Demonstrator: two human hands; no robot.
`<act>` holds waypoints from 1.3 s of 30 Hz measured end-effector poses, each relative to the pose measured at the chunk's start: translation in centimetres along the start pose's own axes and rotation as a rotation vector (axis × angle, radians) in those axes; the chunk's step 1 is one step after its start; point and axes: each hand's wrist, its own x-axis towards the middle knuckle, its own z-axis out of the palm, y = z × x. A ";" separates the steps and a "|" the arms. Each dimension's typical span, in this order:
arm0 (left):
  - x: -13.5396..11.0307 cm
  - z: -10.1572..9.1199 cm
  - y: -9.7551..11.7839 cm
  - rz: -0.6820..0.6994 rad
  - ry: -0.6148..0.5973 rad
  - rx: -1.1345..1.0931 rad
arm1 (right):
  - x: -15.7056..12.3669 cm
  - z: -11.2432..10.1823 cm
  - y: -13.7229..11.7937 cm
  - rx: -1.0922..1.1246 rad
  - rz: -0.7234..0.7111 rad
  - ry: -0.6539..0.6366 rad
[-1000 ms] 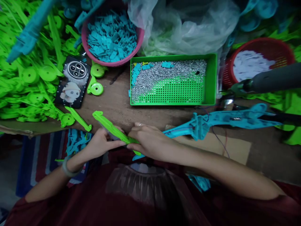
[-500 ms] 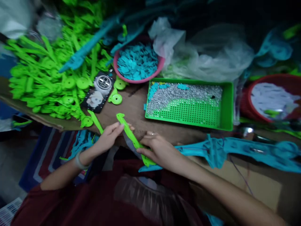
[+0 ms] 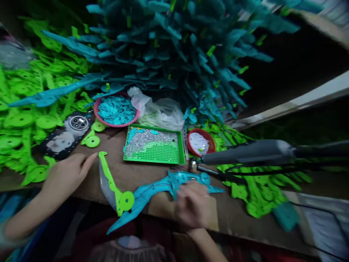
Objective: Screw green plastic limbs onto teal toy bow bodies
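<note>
My left hand [image 3: 67, 176] is at the left of the bench, its thumb stretched out beside the top end of a slim green plastic piece [image 3: 109, 176], apart from it. Its other fingers are mostly hidden. The green piece has a round disc at its lower end and a clear, translucent strip along its side. That lower end rests against a long curved blue plastic part [image 3: 147, 193] lying across the front of the bench. Over the blue part's right half is my right hand [image 3: 192, 205], fingers curled and smeared by motion; whether they hold anything is unclear.
A green tray [image 3: 181, 145] holds small silver metal pieces. Beyond it are a pink basin [image 3: 135, 118] of blue pieces and a red basket [image 3: 211, 140] of white pieces. A phone [image 3: 65, 136] lies left; a grey handheld tool [image 3: 248, 153] juts in from the right. Green and blue parts are heaped around.
Both hands have left the green piece, which now lies by the blue part. My left hand moved left; my right hand moved right over the blue part. The view has tilted up and turned right.
</note>
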 end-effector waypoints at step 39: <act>-7.2 8.1 1.5 1.030 -0.156 0.042 | 11.2 12.2 2.7 0.682 0.419 0.127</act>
